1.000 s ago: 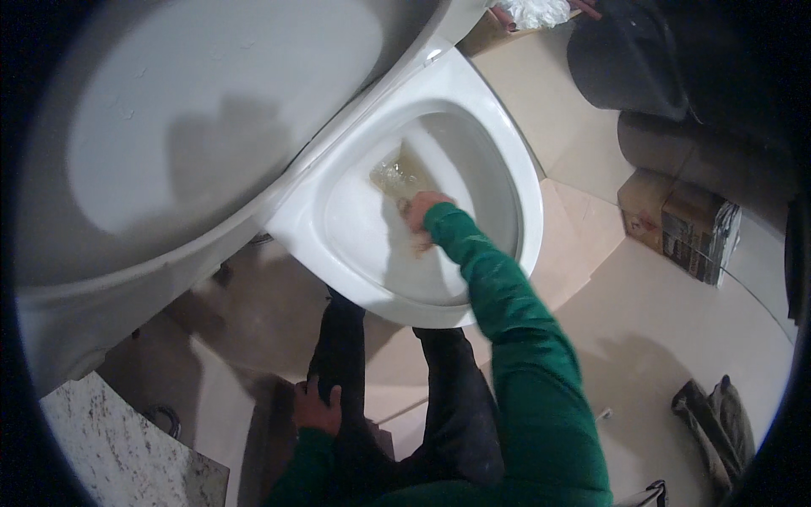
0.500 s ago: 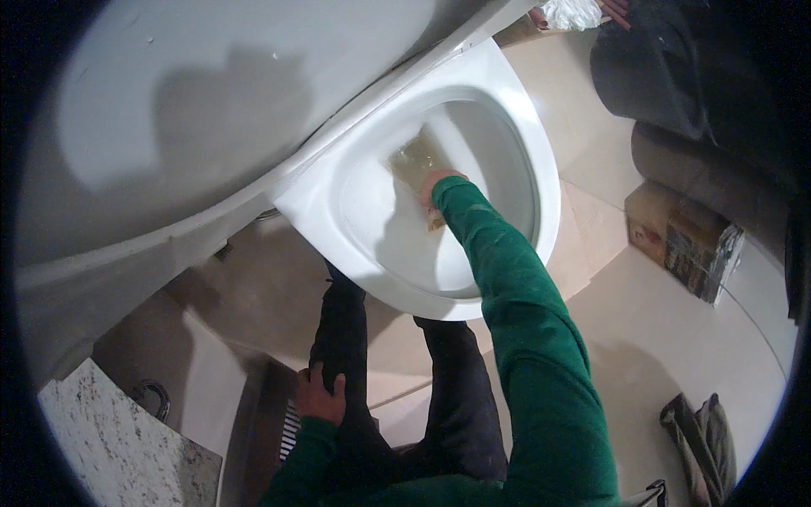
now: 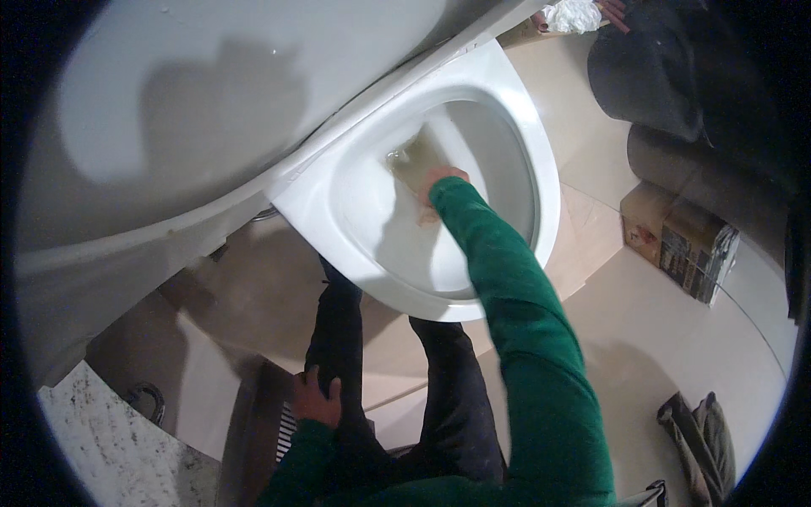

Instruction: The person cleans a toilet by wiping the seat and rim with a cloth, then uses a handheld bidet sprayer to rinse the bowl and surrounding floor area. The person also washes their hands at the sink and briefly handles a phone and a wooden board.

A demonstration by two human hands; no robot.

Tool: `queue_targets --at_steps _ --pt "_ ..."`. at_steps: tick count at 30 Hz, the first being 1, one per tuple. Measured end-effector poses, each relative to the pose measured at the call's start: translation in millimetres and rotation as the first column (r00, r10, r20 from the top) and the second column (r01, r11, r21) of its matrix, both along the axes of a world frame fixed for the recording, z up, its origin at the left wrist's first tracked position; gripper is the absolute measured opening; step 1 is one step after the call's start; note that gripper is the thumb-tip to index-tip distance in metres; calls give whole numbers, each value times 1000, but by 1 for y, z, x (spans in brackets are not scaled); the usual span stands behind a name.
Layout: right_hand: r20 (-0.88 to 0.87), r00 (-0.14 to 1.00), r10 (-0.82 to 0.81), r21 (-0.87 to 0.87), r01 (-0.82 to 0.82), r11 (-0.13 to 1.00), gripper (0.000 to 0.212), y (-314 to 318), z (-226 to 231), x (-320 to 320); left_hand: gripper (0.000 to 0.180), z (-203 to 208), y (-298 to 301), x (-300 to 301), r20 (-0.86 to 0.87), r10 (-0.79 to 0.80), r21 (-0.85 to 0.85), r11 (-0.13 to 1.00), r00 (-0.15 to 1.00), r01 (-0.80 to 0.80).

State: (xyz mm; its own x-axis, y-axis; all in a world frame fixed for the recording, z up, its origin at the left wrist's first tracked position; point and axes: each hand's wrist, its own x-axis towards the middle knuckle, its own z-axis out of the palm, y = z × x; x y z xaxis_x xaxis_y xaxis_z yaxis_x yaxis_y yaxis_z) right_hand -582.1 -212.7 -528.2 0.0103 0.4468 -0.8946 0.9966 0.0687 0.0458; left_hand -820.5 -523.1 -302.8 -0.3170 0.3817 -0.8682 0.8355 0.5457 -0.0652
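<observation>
My right hand [image 3: 439,179] reaches down into a white toilet bowl [image 3: 515,127], its green-sleeved arm crossing over the front rim. Bent and closed, it is against the inner wall beside a pool of murky yellowish water [image 3: 414,160]. What it grips, if anything, is too small and blurred to make out. My left hand [image 3: 318,399] rests on my left leg in dark trousers [image 3: 340,338], open, fingers apart, holding nothing.
A large curved white surface [image 3: 220,93] borders the toilet at upper left. Dark rolls [image 3: 642,76] and a worn cardboard box [image 3: 676,241] stand at right. Crumpled white plastic [image 3: 573,15] lies at the top. A dark cloth [image 3: 699,444] is on the floor, lower right.
My right hand has shifted slightly within the bowl, staying by the water. The left hand keeps its place on the leg.
</observation>
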Motion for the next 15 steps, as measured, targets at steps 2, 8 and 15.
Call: queue_targets --at_steps 2,8,15 --pt "3 994 -108 50 108 993 27 3 -24 -20 54 0 -4 -5 -2 38 14 999 999 -38" --pt "-217 945 243 -159 -280 947 30 -12 2 1 54 3 -3 -10 20 18 5 1000 1000 -19" --pt "-102 994 -32 80 41 996 31 -34 52 7 55 1 -1 -10 35 33 76 996 999 -36"
